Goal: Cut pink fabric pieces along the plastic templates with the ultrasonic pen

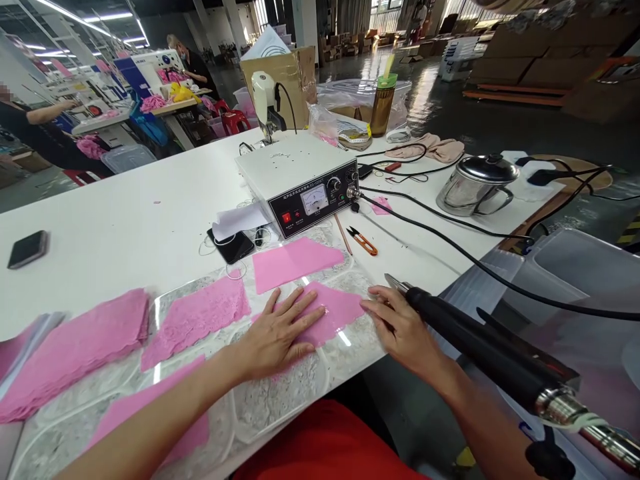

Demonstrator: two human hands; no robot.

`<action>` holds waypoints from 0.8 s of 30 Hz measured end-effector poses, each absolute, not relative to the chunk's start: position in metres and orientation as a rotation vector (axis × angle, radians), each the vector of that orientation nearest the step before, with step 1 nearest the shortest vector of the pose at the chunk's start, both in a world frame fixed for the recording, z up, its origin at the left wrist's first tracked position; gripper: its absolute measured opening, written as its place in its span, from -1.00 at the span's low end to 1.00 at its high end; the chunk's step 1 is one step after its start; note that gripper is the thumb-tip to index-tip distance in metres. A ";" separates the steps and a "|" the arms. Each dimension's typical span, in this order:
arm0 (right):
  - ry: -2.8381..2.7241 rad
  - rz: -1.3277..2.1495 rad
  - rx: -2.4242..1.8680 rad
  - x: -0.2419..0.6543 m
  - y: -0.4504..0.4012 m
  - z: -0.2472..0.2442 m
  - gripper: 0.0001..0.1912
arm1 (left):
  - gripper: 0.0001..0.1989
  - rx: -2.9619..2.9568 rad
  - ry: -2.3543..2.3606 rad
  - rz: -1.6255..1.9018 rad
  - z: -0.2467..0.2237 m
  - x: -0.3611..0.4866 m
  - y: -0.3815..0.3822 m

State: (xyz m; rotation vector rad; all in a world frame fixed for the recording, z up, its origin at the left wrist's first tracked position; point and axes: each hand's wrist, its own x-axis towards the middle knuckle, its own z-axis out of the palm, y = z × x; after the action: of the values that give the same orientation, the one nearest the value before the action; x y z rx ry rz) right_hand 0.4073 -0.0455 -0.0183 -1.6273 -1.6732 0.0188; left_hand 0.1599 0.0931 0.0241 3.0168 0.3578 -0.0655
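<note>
My left hand lies flat with fingers spread on a pink fabric piece over a clear sheet with a stone pattern. The fingers of my right hand are bent together at that piece's right tip, seemingly pinching it. A black handheld tool with a pointed metal tip slants just beyond my right hand, its tip near the knuckles. Behind my left hand is another plain pink piece. Farther left are a pink lace piece and a stack of pink lace-edged pieces. My left forearm partly covers another pink piece.
A white control box with a meter stands behind the fabric, its black cable running right. Orange thread snips, a phone and a steel mug lie about. Clear plastic bins stand right. People work at sewing machines beyond.
</note>
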 end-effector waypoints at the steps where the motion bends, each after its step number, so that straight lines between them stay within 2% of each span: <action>1: -1.673 -0.004 -1.617 0.407 -0.046 -0.019 -0.67 | -0.40 3.015 0.353 -0.065 0.025 0.160 0.094; 10: -1.705 -0.144 -1.583 0.409 -0.046 -0.022 -0.75 | -0.45 2.928 0.348 -0.128 0.027 0.159 0.095; 17: -1.674 -0.158 -1.561 0.409 -0.045 -0.016 -0.79 | -0.50 2.926 0.179 -0.045 0.032 0.177 0.101; 21: -1.486 -0.121 -1.566 0.406 -0.066 -0.023 -0.78 | -0.54 2.968 0.028 -0.035 0.027 0.188 0.105; 24: -1.187 -0.094 -1.620 0.405 -0.091 -0.040 -0.85 | -0.53 3.009 -0.039 -0.017 0.022 0.191 0.108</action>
State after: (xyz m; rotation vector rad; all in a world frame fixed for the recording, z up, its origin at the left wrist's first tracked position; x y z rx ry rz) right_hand 0.4054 -0.0912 -0.0399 -1.6202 -1.1868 -0.0943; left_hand 0.1911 0.1081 0.0221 3.0092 -0.0389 -0.0173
